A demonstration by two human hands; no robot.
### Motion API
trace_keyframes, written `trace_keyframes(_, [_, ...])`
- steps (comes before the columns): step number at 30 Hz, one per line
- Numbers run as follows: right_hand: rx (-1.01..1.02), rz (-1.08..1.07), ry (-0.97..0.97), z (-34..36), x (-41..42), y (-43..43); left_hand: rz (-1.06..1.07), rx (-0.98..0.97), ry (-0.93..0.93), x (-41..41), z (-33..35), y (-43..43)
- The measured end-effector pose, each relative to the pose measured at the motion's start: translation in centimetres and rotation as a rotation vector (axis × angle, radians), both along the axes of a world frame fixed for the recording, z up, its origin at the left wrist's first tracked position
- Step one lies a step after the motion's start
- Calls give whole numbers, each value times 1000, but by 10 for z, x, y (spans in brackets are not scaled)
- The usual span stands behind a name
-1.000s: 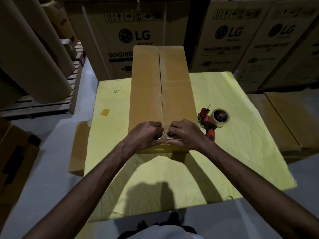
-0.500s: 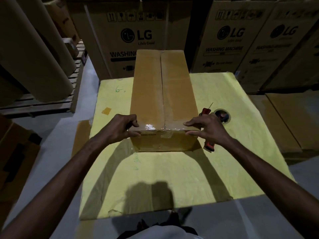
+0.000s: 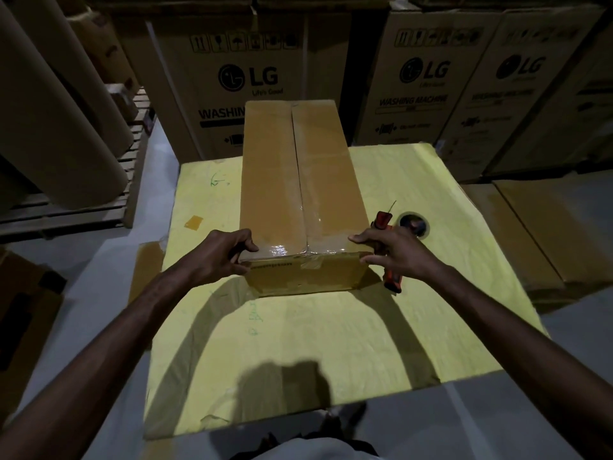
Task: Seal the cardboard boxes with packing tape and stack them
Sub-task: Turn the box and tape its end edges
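Observation:
A long brown cardboard box (image 3: pixel 298 180) lies lengthwise on the yellow-covered table (image 3: pixel 315 343). Clear tape runs along its top seam and folds over the near end. My left hand (image 3: pixel 220 255) grips the near left corner of the box, thumb on the front face and fingers on top. At the near right corner my right hand (image 3: pixel 393 252) holds the box with fingers on top and thumb at the edge. A red tape dispenser (image 3: pixel 391 260) with its roll (image 3: pixel 414 224) lies on the table just right of the box, partly hidden behind my right hand.
Large printed washing-machine cartons (image 3: pixel 428 88) stand in a row behind the table. Big brown paper rolls (image 3: pixel 56 127) lean on a wooden pallet at left. Flat cardboard boxes (image 3: pixel 544 234) sit low at the right, and another carton (image 3: pixel 23 310) at the far left.
My hands moved from the middle of the near tape end outward to the two near corners of the box. Since half a second ago they have barely shifted.

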State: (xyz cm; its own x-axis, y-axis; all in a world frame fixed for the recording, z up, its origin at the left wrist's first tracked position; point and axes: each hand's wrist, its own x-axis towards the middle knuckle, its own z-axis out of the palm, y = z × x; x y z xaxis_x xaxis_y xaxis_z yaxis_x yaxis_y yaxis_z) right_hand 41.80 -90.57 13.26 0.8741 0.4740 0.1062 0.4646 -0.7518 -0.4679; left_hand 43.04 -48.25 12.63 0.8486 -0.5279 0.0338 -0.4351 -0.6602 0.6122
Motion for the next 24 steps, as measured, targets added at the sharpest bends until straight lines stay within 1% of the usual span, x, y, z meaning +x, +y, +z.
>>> trace_keyframes(3, [-50, 21, -2, 1, 2, -2, -6, 1, -3, -1, 0, 0])
trace_keyframes(5, [-47, 25, -8, -2, 1, -1, 1, 2, -5, -3, 0, -2])
trace_keyframes(6, [-21, 16, -3, -2, -1, 1, 16, -12, 0, -5, -1, -3])
trace_keyframes(8, [87, -44, 74, -2, -7, 3, 95, -101, 74, -12, 0, -3])
trace_keyframes(10, [269, -180, 182, -4, -14, 9, 270, -296, 183, -23, 3, -8])
trace_keyframes(11, [391, -294, 165, -4, -16, 16, 380, -416, 206, -27, 3, -15])
trace_keyframes(13, [622, -544, 79, -6, -12, 36, 677, -559, 139, -26, 4, -36])
trace_keyframes(14, [693, -661, 86, -2, -6, 47, 830, -578, 128, -20, 5, -44])
trace_keyframes(15, [720, -757, 166, 0, 6, 57, 945, -603, 177, -11, 5, -49])
trace_keyframes(16, [714, -804, 297, 2, 19, 65, 982, -632, 290, -3, 9, -54])
trace_keyframes(18, [672, -790, 575, 4, 38, 74, 903, -675, 522, 17, 4, -57])
trace_keyframes(19, [667, -763, 655, 0, 47, 74, 831, -695, 587, 25, -1, -56])
trace_keyframes(20, [667, -749, 687, -7, 51, 72, 771, -709, 601, 28, -6, -57])
trace_keyframes(21, [681, -746, 687, -11, 51, 73, 748, -699, 575, 25, -4, -59])
trace_keyframes(23, [732, -747, 661, -17, 39, 75, 769, -641, 488, 13, 5, -66])
trace_keyframes(24, [768, -747, 637, -3, 22, 83, 786, -596, 447, 6, 8, -67])
